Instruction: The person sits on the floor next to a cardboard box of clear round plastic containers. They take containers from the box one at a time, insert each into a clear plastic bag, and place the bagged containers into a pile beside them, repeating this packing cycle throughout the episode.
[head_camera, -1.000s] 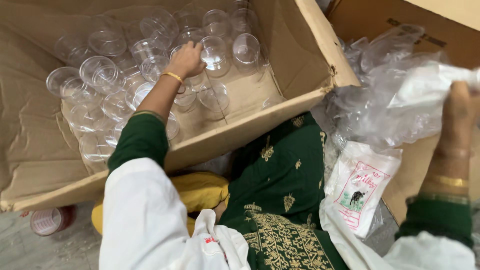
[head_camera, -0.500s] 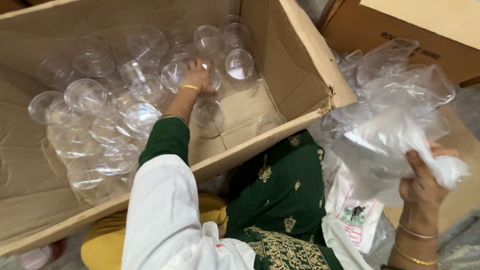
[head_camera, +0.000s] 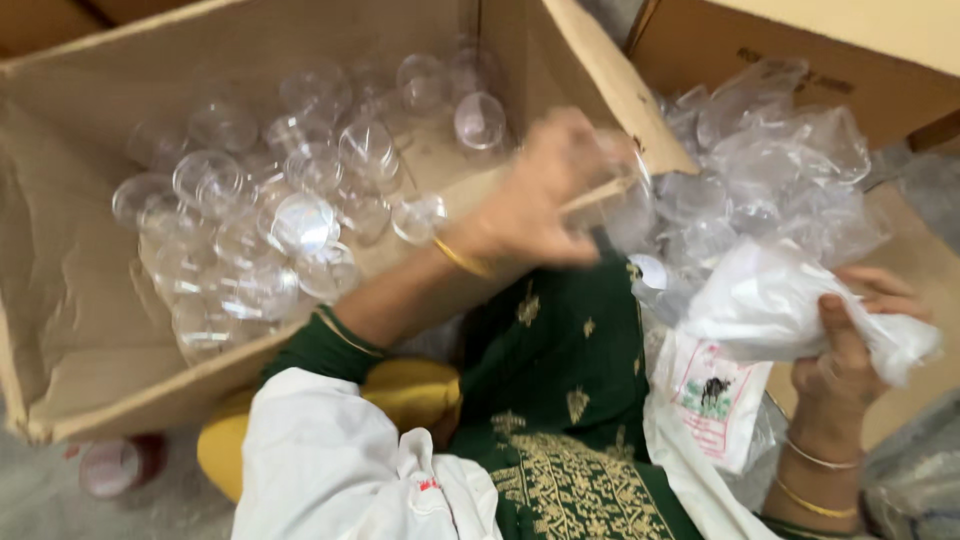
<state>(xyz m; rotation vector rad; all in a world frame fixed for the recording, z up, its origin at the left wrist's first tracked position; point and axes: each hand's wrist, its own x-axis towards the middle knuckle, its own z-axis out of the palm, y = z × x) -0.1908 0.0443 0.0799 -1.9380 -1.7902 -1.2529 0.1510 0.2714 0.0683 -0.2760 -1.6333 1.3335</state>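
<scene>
Our left hand (head_camera: 545, 190), blurred, grasps a clear cup (head_camera: 625, 195) at the cardboard box's (head_camera: 90, 330) rim. At four o'clock, our right hand (head_camera: 850, 350) clutches a plastic bag (head_camera: 790, 310).

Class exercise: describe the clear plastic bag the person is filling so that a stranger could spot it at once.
Start at the big open cardboard box of loose clear cups. Just past its right corner, the right hand grips the clear plastic bag. Unlike the loose cups, it is a crinkled, bulging bundle.

Floor: a grey, speckled surface (head_camera: 60, 500) is seen at the lower left, partly blurred.
Right edge: more grey floor (head_camera: 930, 185) is glimpsed.
Walls, windows, furniture: cannot be told.
Light: soft and even; no hard shadows are cast.
</scene>
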